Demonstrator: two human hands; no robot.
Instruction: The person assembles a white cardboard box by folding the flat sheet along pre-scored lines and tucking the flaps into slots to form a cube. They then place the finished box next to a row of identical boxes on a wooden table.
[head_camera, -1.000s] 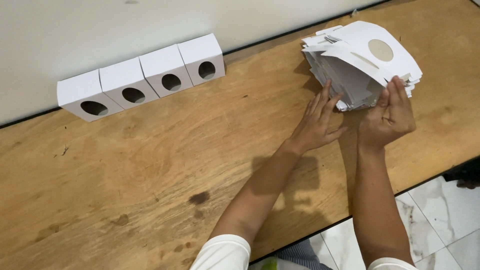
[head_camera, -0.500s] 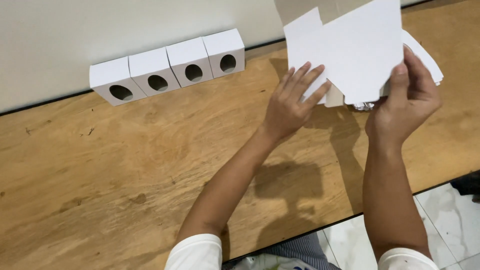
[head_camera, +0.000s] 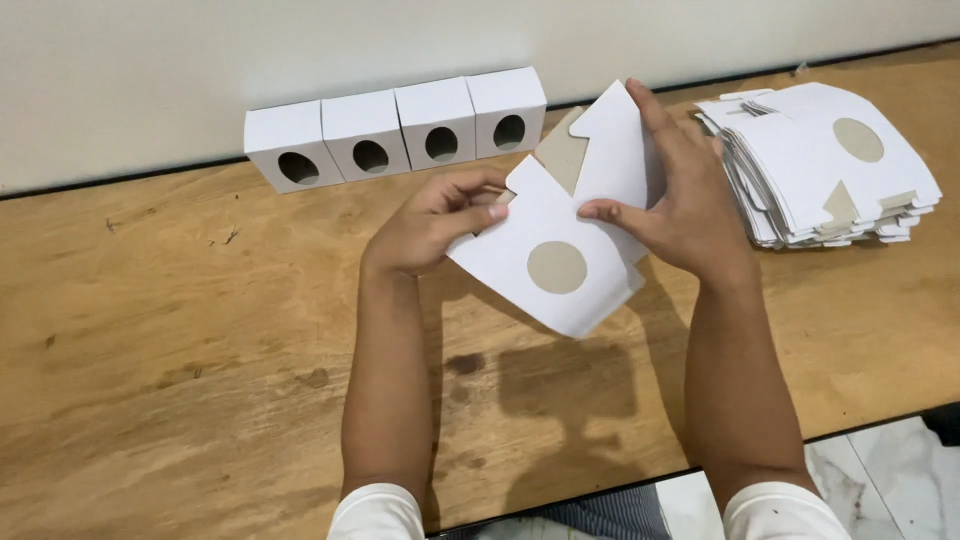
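Between both hands (head_camera: 560, 215) — flat box blank (head_camera: 560, 240)

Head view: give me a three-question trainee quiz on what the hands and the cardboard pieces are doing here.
1. True or false: both hands grip the flat box blank.
2. How many folded boxes stand in the row by the wall?
3. On which side of the right hand does the stack of blanks lie: A) its right, B) its left?

Key:
1. True; the left hand holds it too.
2. Four.
3. A, on the wooden table.
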